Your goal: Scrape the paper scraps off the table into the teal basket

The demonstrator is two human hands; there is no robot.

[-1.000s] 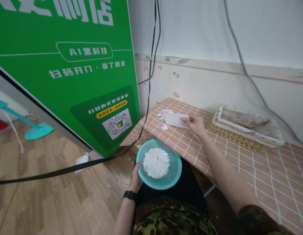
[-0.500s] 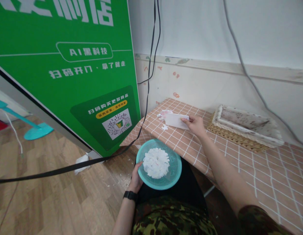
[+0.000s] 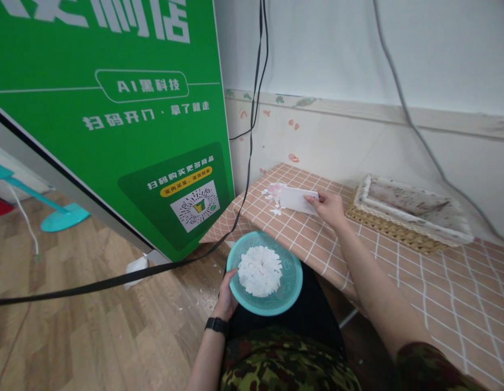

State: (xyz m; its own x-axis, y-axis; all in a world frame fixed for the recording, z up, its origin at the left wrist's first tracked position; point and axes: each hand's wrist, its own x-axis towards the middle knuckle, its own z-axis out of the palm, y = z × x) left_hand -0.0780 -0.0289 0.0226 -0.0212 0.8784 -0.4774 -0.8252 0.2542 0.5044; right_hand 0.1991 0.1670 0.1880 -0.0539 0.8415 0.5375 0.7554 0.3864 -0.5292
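Note:
My left hand (image 3: pixel 227 296) grips the left rim of a turquoise plastic colander (image 3: pixel 290 282), held over my lap just below the table edge. A heap of white paper scraps (image 3: pixel 260 271) lies in the colander. My right hand (image 3: pixel 328 208) pinches the right end of a flat white card (image 3: pixel 296 200) over the tabletop. Left of the card is a small pile of white and pinkish scraps (image 3: pixel 274 191), with a few pieces by the card's lower left edge. Whether the card touches the cloth I cannot tell.
A brown checked cloth (image 3: pixel 382 255) covers the table. Against the wall stands a lined wicker basket (image 3: pixel 410 214). A green cabinet (image 3: pixel 133 130) rises at the left, and a black strap (image 3: pixel 162 266) hangs across in front of it. Scraps lie on the wooden floor.
My right hand has moved slightly to the right with the card, uncovering more of the small pile. The left hand and the colander stay in place.

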